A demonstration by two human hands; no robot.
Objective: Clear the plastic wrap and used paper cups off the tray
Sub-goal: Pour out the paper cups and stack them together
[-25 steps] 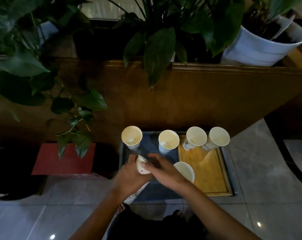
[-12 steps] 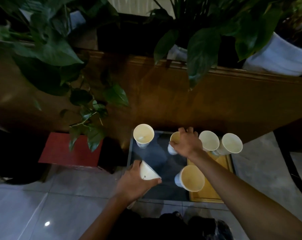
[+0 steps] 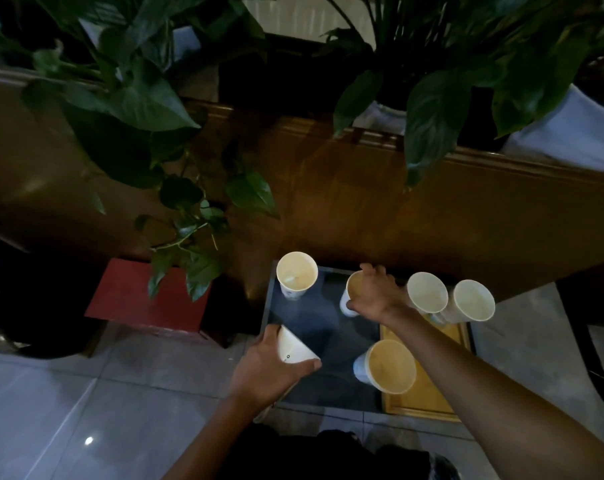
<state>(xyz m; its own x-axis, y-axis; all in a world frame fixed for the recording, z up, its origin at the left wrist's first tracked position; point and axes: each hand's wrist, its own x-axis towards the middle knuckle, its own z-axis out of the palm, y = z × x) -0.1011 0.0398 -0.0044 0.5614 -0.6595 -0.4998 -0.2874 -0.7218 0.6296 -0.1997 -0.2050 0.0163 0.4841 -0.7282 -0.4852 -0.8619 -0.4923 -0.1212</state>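
Several white paper cups stand on a dark glass table (image 3: 314, 317) and a wooden tray (image 3: 428, 393) at its right. My left hand (image 3: 264, 368) grips a tipped paper cup (image 3: 295, 346) over the table's front left. My right hand (image 3: 376, 294) curls over the rim of the middle back cup (image 3: 354, 289). Another cup (image 3: 296, 273) stands at the back left. Two cups (image 3: 427, 292) (image 3: 473, 300) lean together at the back right. One cup (image 3: 390, 366) stands at the tray's front left edge. I see no plastic wrap.
A wooden planter wall (image 3: 362, 202) rises right behind the table, with leafy plants (image 3: 127, 109) overhanging it and white pots (image 3: 570, 133) on top. A red box (image 3: 144, 296) sits left of the table. Grey floor tiles (image 3: 85, 410) lie in front.
My right hand left the cup held by my left hand, reached to the back and settled on the middle back cup. My left hand keeps its cup. The camera tilted closer.
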